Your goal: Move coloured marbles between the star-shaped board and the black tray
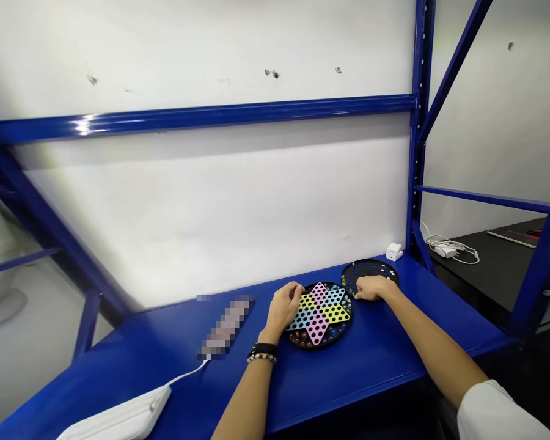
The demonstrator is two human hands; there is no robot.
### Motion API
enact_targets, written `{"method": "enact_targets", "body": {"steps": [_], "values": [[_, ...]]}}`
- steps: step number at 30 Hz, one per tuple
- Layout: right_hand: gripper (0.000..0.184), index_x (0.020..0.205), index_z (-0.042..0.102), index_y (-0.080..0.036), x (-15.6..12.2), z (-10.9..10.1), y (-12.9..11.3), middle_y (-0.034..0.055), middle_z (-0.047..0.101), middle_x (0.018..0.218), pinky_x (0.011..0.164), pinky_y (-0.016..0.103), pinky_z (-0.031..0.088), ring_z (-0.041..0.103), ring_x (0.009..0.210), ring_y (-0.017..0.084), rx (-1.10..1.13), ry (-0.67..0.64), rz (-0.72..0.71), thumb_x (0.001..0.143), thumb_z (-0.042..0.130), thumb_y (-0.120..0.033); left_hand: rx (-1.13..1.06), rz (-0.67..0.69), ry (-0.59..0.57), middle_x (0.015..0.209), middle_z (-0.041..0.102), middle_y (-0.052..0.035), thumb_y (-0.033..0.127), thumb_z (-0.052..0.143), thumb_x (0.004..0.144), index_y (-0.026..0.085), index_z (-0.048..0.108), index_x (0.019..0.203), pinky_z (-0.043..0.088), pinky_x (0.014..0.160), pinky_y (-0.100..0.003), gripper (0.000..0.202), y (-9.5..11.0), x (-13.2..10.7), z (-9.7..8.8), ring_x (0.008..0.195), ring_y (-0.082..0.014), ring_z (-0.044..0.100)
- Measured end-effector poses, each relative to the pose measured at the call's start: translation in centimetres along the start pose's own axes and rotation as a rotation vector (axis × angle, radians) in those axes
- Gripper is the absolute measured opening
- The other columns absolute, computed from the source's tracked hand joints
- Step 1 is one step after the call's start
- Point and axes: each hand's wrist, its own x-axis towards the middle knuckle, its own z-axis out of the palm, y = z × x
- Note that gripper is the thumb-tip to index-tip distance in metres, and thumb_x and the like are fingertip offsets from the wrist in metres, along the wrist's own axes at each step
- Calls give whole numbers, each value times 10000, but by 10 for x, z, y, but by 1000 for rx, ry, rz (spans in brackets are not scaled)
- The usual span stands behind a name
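A workshop-like room: blue metal rack (376, 342), pitted white wall (238, 208) behind the rack, black desk (497, 266) right of it.

blue table (385, 345): star board (319, 315), black tray (369, 269), white cube (394, 252), bar (119, 417), blurred slab (227, 327)

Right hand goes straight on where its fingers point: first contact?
Right hand likely meets the round black tray beneath it, at the left edge by some green pieces; depth is unclear, so contact may already exist.
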Motion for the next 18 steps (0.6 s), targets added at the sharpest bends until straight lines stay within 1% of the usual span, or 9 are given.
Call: {"method": "enact_targets", "body": {"steps": [2, 5, 8, 10, 12, 15, 16, 18], "values": [[308, 942, 691, -168, -2, 0, -5, 150, 698, 1015, 746, 359, 488, 667, 957, 306, -22, 20, -7, 864, 566, -439, 0, 5, 1, 759, 692, -5, 355, 401, 910, 215, 659, 789, 414, 618, -252, 317, 0, 0, 0, 685, -157, 600], [327, 1029, 681, -145, -3, 0, -10, 179, 681, 1103, 787, 368, 487, 646, 1040, 319, -68, 26, -31, 889, 544, -407, -1, 6, 0, 753, 689, -4, 353, 402, 908, 213, 661, 787, 411, 616, -252, 318, -1, 0, 1, 682, -154, 596], [321, 1054, 674, -135, -4, -1, -9, 185, 676, 1124, 782, 365, 482, 645, 1042, 323, -79, 19, -41, 890, 550, -382, -6, -5, -9, 747, 682, -2, 359, 394, 906, 213, 658, 790, 410, 618, -258, 323, -1, 0, 0, 679, -158, 593], [304, 1037, 671, -142, -4, -1, -6, 171, 686, 1097, 763, 348, 473, 657, 1004, 311, -55, 51, -46, 895, 542, -378, -10, -12, -12, 748, 681, -5, 359, 391, 903, 211, 656, 791, 409, 620, -260, 323, -1, 1, 0, 680, -160, 592], [295, 1038, 655, -158, -1, 1, -4, 150, 693, 1073, 760, 329, 457, 660, 979, 285, -9, 164, -69, 925, 496, -377, -14, -12, -15, 754, 682, -8, 358, 389, 901, 210, 654, 792, 410, 629, -262, 323, -1, 1, 0, 687, -163, 594], [316, 1105, 609, -193, 9, 7, -12, 114, 693, 1072, 789, 303, 426, 646, 982, 238, 75, 391, -132, 983, 392, -388, -21, -2, -22, 754, 681, -7, 363, 390, 900, 213, 650, 788, 415, 647, -264, 321, -1, 1, 0, 694, -164, 594], [326, 1130, 595, -205, 14, 10, -18, 104, 693, 1070, 795, 298, 419, 642, 982, 227, 92, 441, -149, 994, 368, -395, -21, 1, -23, 752, 680, -6, 366, 390, 901, 215, 649, 787, 416, 650, -264, 321, -1, 1, 0, 693, -163, 592], [341, 1162, 581, -223, 25, 17, -31, 90, 696, 1060, 793, 292, 414, 642, 974, 219, 93, 483, -168, 1003, 345, -411, -22, 2, -18, 759, 682, -7, 371, 388, 902, 216, 649, 785, 417, 652, -263, 325, -2, 1, 1, 698, -164, 591]]}}
